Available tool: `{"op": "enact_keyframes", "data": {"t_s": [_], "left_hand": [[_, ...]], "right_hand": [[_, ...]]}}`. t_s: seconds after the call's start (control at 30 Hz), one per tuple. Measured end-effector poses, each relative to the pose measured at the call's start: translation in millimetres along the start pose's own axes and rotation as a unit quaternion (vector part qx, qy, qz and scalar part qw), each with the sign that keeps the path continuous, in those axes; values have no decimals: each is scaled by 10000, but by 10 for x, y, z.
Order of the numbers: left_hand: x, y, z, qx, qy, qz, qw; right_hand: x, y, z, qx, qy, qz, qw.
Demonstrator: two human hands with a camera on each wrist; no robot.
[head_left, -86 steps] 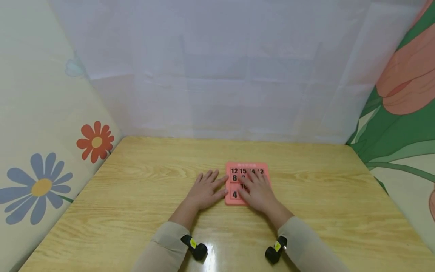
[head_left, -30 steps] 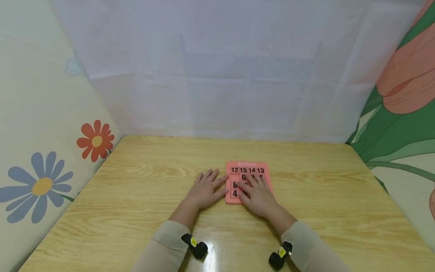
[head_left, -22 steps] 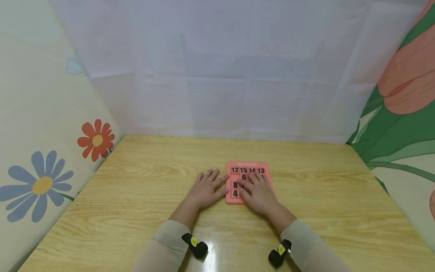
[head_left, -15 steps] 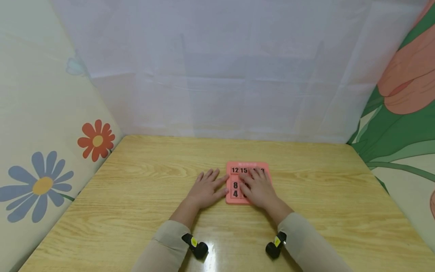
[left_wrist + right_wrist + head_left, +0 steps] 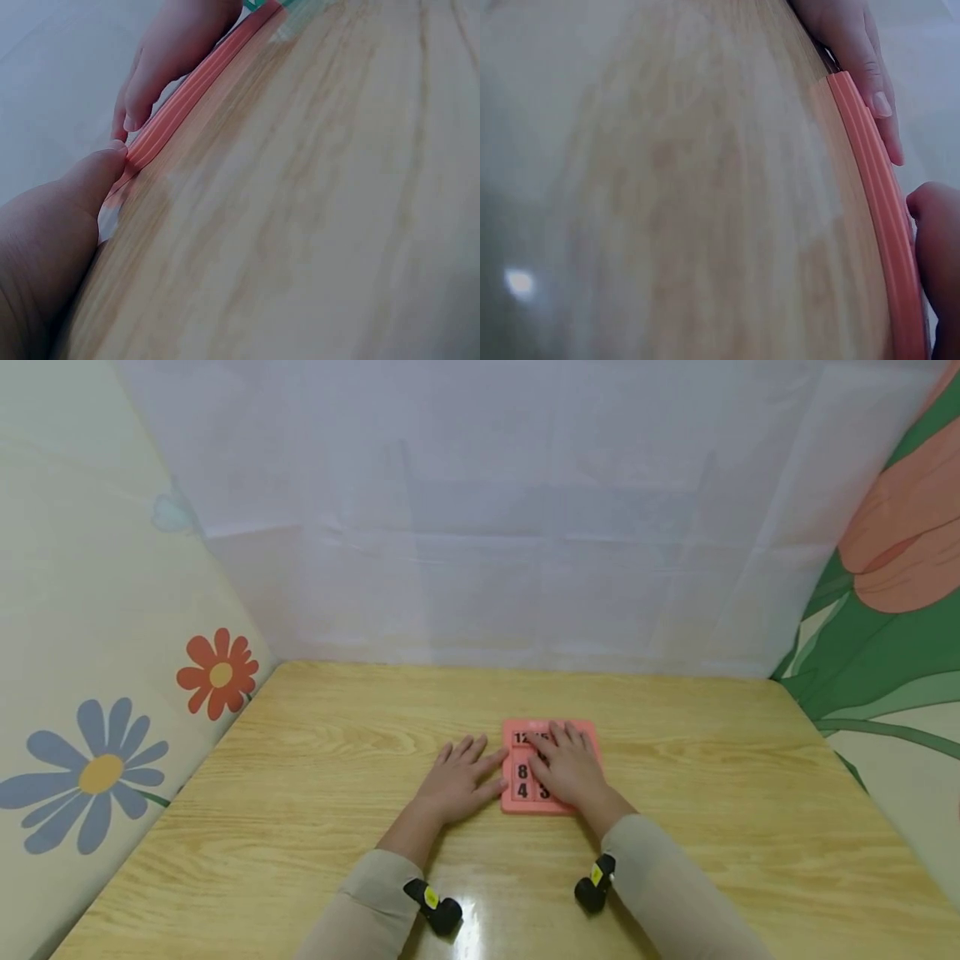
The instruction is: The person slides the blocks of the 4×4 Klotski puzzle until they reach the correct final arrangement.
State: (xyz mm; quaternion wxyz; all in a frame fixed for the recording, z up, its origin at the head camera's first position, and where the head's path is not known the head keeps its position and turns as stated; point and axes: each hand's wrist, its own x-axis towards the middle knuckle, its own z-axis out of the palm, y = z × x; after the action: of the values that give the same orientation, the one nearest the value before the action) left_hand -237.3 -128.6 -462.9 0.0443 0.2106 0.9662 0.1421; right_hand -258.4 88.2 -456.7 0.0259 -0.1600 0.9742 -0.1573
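Note:
A pink sliding number puzzle [image 5: 536, 808] lies flat on the table, its tiles marked in black. Tiles 12, 8 and 4 show in its left column, with a bare slot [image 5: 520, 754] between 12 and 8. My left hand [image 5: 453, 785] rests beside the puzzle, fingers spread, thumb and index fingertips at its left edge. Over the tiles lies my right hand [image 5: 573, 772], its index finger reaching toward the top row near 15. It hides most of the right-hand tiles. Both wrist views show the puzzle's pink side edge [image 5: 187, 94] low against the wood.
The wooden table [image 5: 300, 735] runs back to a white cloth [image 5: 480, 527]. Flower-patterned panels stand at left [image 5: 101, 772] and right [image 5: 900, 643]. A small black camera sits on each wrist, the left camera [image 5: 442, 914] and the right camera [image 5: 591, 893].
Since the oldest frame, tile 8 has slid down one row, leaving the slot above it. My right hand has lately moved forward over the upper rows. My left hand stays in place.

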Motion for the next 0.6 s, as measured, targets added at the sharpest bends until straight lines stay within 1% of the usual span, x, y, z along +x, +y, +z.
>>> {"op": "enact_keyframes", "data": {"t_s": [0.3, 0.6], "left_hand": [[-4, 25, -6, 36, -16, -14, 10000], [-3, 14, 1, 41, -7, -29, 10000]], "right_hand": [[7, -22, -26, 9, -121, -42, 9999], [-51, -26, -21, -16, -185, -132, 9997]]}}
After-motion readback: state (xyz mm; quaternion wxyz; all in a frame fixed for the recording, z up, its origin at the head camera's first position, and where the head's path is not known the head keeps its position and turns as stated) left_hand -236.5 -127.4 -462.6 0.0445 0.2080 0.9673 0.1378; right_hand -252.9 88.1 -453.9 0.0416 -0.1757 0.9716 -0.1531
